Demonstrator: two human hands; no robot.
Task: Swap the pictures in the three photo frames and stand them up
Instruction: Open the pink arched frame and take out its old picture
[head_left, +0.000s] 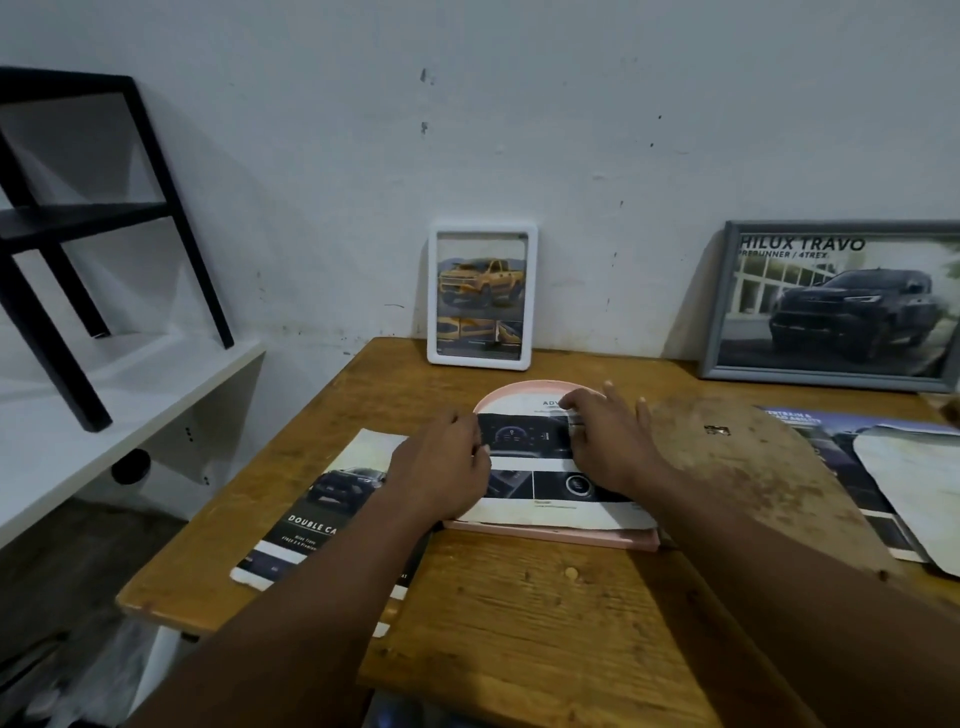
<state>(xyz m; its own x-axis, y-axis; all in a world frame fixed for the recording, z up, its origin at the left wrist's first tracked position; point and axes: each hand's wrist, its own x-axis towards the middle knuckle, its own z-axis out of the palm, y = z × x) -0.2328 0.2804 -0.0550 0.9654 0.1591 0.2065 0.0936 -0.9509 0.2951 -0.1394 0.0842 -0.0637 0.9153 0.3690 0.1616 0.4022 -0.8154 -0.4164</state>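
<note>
A pink arch-topped photo frame (550, 535) lies flat on the wooden table (519, 613). A car-interior picture (535, 467) lies on top of it. My left hand (441, 467) rests on the picture's left edge with its fingers bent over it. My right hand (608, 441) presses on the picture's right part, fingers spread. A white frame (480, 296) with an orange pickup picture stands against the wall. A grey frame (836, 304) with a dark truck picture leans on the wall at the right.
A brown backing board (753, 467) lies right of my hands. Loose brochure pages lie at the left (311, 514) and far right (914, 483). A white shelf (104, 415) with a black metal stand (78, 218) sits to the left.
</note>
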